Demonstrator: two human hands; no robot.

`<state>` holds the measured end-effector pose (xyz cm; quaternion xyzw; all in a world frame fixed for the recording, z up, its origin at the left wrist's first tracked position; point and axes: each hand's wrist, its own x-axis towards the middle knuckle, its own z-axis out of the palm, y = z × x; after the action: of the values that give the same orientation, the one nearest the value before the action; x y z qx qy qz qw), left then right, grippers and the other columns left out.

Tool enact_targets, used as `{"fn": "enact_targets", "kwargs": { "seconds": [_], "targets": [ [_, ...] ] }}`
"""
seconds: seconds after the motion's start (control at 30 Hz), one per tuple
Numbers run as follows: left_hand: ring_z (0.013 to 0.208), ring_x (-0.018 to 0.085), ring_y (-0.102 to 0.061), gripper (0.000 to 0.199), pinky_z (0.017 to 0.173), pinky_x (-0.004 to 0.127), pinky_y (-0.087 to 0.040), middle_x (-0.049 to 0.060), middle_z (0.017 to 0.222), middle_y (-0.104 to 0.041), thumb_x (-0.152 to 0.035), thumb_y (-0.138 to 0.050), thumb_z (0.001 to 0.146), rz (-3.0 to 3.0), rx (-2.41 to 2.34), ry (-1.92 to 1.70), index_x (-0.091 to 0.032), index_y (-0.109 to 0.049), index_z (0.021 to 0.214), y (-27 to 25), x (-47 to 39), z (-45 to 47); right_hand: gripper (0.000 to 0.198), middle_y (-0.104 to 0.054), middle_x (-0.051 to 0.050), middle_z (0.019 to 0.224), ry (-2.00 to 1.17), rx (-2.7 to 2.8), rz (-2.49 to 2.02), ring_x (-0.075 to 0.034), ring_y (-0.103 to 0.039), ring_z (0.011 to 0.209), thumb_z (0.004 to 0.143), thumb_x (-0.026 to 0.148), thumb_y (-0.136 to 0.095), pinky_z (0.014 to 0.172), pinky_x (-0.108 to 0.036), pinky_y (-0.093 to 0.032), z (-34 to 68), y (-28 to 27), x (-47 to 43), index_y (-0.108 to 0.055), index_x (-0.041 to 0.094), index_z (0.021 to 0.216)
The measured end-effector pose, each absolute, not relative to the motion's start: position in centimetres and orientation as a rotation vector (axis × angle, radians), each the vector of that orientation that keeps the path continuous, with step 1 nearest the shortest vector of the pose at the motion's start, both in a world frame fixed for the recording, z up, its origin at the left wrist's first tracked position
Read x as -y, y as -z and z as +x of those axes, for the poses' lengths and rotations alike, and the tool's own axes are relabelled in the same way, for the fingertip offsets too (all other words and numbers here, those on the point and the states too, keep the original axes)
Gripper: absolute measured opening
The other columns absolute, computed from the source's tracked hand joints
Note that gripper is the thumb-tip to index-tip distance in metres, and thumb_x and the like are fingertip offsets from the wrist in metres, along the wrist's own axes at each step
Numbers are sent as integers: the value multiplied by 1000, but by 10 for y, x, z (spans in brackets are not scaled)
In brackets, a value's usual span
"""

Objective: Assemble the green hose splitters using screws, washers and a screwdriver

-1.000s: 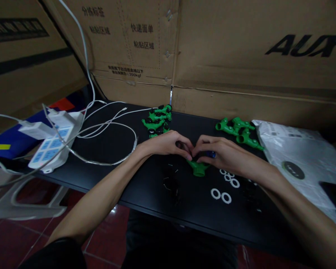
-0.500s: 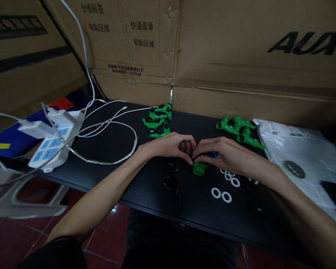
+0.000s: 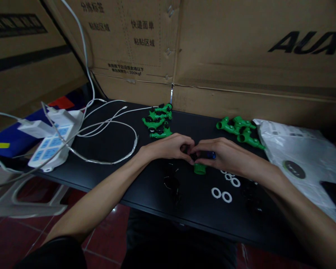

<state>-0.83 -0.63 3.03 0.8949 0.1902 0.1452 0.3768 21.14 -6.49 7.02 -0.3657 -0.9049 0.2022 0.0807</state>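
Observation:
In front of me on the black table is a green plastic pipe fitting (image 3: 200, 170), its round open end facing me. My left hand (image 3: 177, 147) is closed, fingertips pinched at the fitting's far left side. My right hand (image 3: 224, 155) curls over the fitting from the right, with a dark stick-like tool with a blue end (image 3: 211, 154) in its fingers. Where the fingertips of both hands meet, a small black part seems to sit, largely hidden. White ring washers (image 3: 226, 197) lie just right of the fitting. Small black parts (image 3: 172, 183) lie to its left.
Green fittings with black parts (image 3: 161, 121) are grouped behind my left hand. Plain green fittings (image 3: 240, 130) lie at the back right beside a white plastic bag (image 3: 299, 160). A power strip (image 3: 52, 145) and white cables (image 3: 112, 123) occupy the left. Cardboard boxes (image 3: 226, 67) stand behind.
The green fitting has shifted slightly right and turned under my fingers. The blue-ended tool shows more fully in my right hand, which has tilted a little. The other things have stayed put.

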Motion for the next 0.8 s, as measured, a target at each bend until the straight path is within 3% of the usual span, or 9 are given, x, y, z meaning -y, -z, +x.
{"fn": "enact_targets", "kwargs": {
  "seconds": [0.37,0.57,0.8],
  "targets": [
    [73,12,-55,22,67,24,-38,-2,79,-55,-37,-75,87,2301,-483,-349,-17,-67,88,-31,7,-8,33,-72,-7,115,-435,2785,-1130,-21,-72,94,91,18,-64,81,-33,-54,211,-66,71,-70,22,123],
    [71,11,-53,25,66,24,-38,-3,78,-53,-40,-78,84,2286,-491,-335,-17,-67,86,-30,5,-8,35,-70,-4,121,-534,2772,-1074,-21,-70,105,95,20,-60,87,-33,-54,215,-66,68,-69,27,128],
    [73,12,-54,25,66,24,-38,-2,81,-56,-42,-74,87,2295,-491,-327,-17,-69,90,-30,5,-8,36,-72,-6,117,-570,2745,-1074,-19,-71,98,94,18,-59,81,-30,-54,215,-67,66,-72,26,127]
  ]
}}
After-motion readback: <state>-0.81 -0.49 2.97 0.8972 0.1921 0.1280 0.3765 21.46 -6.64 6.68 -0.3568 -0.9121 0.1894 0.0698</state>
